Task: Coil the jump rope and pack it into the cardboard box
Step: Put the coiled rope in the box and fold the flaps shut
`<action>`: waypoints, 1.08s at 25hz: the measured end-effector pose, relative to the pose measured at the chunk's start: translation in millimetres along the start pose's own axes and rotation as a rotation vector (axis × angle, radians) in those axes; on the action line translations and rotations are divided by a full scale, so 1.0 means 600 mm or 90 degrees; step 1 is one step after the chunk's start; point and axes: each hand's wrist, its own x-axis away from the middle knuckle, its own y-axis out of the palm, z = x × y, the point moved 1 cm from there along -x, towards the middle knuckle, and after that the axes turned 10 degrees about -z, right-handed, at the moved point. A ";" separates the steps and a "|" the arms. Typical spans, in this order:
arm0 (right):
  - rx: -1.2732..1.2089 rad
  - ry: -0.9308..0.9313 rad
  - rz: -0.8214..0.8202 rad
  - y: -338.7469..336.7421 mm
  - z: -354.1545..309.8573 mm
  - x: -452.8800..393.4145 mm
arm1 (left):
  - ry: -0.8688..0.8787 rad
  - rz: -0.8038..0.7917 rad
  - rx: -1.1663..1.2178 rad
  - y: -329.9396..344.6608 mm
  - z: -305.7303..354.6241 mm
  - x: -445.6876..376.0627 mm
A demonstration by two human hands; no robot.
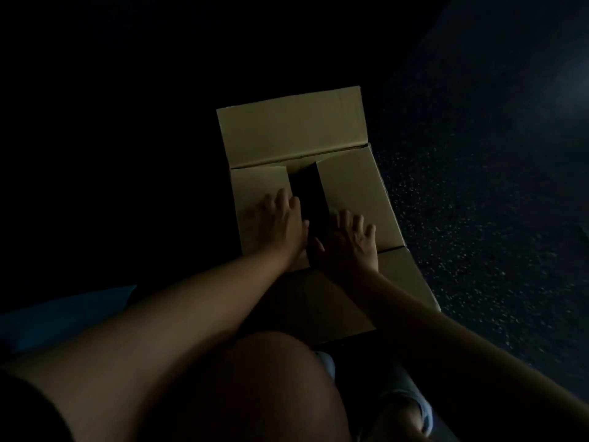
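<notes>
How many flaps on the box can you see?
4. Far flap stands open; left flap lies under the left hand; right flap under the right hand; near flap hangs toward the person.

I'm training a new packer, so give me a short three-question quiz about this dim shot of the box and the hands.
1. True or false: the far flap of the box stands up.
2. Where does the left hand rest: A, on the left flap; B, on the floor; C, inside the box?
3. Can the rope be seen through the gap between the side flaps?

Key: 1 true. 2 A; the right hand lies flat on the right flap. 3 No, the gap is too dark to tell.
</notes>
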 end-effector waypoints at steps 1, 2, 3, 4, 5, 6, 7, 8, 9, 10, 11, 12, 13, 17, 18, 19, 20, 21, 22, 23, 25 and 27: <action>0.020 -0.045 0.014 -0.011 0.008 0.013 | 0.009 0.013 0.026 -0.014 -0.008 -0.005; 0.054 -0.093 0.022 -0.020 0.014 0.027 | 0.016 0.026 0.037 -0.032 -0.015 -0.013; 0.092 -0.139 0.028 -0.027 0.018 0.041 | 0.021 0.042 0.037 -0.050 -0.020 -0.022; 0.129 -0.183 0.038 -0.034 0.020 0.055 | 0.024 0.065 0.025 -0.071 -0.024 -0.033; 0.162 -0.236 0.051 -0.037 0.020 0.065 | 0.023 0.092 0.003 -0.091 -0.027 -0.043; 0.196 -0.294 0.066 -0.039 0.018 0.076 | 0.019 0.117 -0.023 -0.108 -0.029 -0.054; 0.230 -0.350 0.084 -0.040 0.016 0.085 | 0.016 0.138 -0.046 -0.125 -0.030 -0.069; 0.256 -0.404 0.091 -0.038 0.016 0.092 | 0.016 0.152 -0.061 -0.142 -0.030 -0.086; 0.271 -0.453 0.080 -0.038 0.016 0.098 | 0.020 0.159 -0.071 -0.160 -0.029 -0.104; 0.284 -0.496 0.051 -0.035 0.018 0.104 | 0.023 0.157 -0.081 -0.178 -0.029 -0.124; 0.293 -0.534 0.013 -0.032 0.019 0.110 | 0.028 0.149 -0.088 -0.194 -0.033 -0.147; 0.293 -0.570 -0.013 -0.022 0.026 0.115 | 0.036 0.136 -0.083 -0.210 -0.036 -0.171; 0.298 -0.608 -0.033 -0.010 0.035 0.119 | 0.046 0.119 -0.065 -0.223 -0.042 -0.193; 0.381 -0.658 0.036 0.010 0.067 0.124 | 0.036 -0.013 0.049 -0.231 -0.084 -0.238; 0.359 -0.666 0.050 0.004 0.070 0.119 | 0.043 -0.005 0.065 -0.228 -0.087 -0.233; 0.325 -0.682 0.058 -0.008 0.071 0.114 | 0.061 0.039 0.074 -0.227 -0.087 -0.224; 0.291 -0.683 0.063 -0.025 0.070 0.108 | 0.083 0.105 0.082 -0.225 -0.084 -0.209; 0.257 -0.665 0.089 -0.044 0.071 0.099 | 0.105 0.166 0.098 -0.224 -0.081 -0.189; 0.225 -0.625 0.125 -0.064 0.074 0.086 | 0.127 0.209 0.119 -0.221 -0.077 -0.163; 0.186 -0.570 0.162 -0.083 0.080 0.071 | 0.150 0.226 0.134 -0.214 -0.073 -0.132; 0.080 -0.432 0.192 -0.110 0.091 0.038 | 0.187 0.175 0.132 -0.183 -0.066 -0.069; 0.002 -0.321 0.176 -0.116 0.099 0.005 | 0.207 0.091 0.116 -0.141 -0.058 -0.018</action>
